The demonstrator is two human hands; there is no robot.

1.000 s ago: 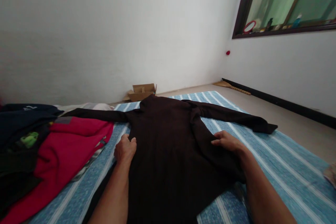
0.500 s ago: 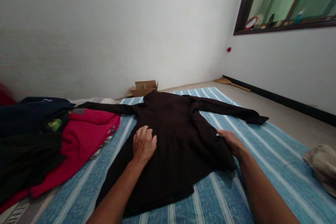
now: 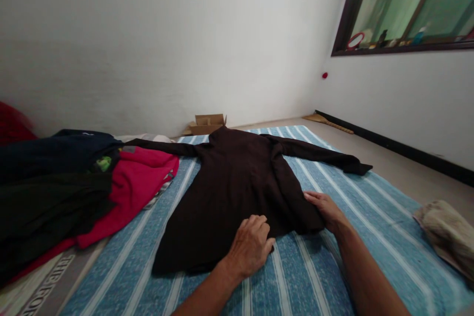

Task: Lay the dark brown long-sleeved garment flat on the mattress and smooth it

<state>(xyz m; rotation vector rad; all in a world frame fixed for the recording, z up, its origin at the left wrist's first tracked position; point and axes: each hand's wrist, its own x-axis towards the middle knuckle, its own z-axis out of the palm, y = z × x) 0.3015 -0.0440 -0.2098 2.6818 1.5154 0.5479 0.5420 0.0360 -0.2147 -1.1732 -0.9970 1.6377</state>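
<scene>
Blue striped sheet (image 3: 374, 237) fills the foreground, pale wall (image 3: 185, 49) behind. On my feed, the dark garment (image 3: 237, 177) lies spread across the sheet; its left-hand sleeve runs onto the clothes pile (image 3: 144, 173), cuff hard to make out. Part of the hem sits hidden under the left hand (image 3: 251, 244). Capitals on a printed cloth (image 3: 52, 281), lower left: "THE FO", remainder cut off by the frame. Left hand palm down, fingers bent. Right hand (image 3: 328, 212) angled inward, fingers touching the garment's side edge. Whether either grips, I cannot tell.
</scene>
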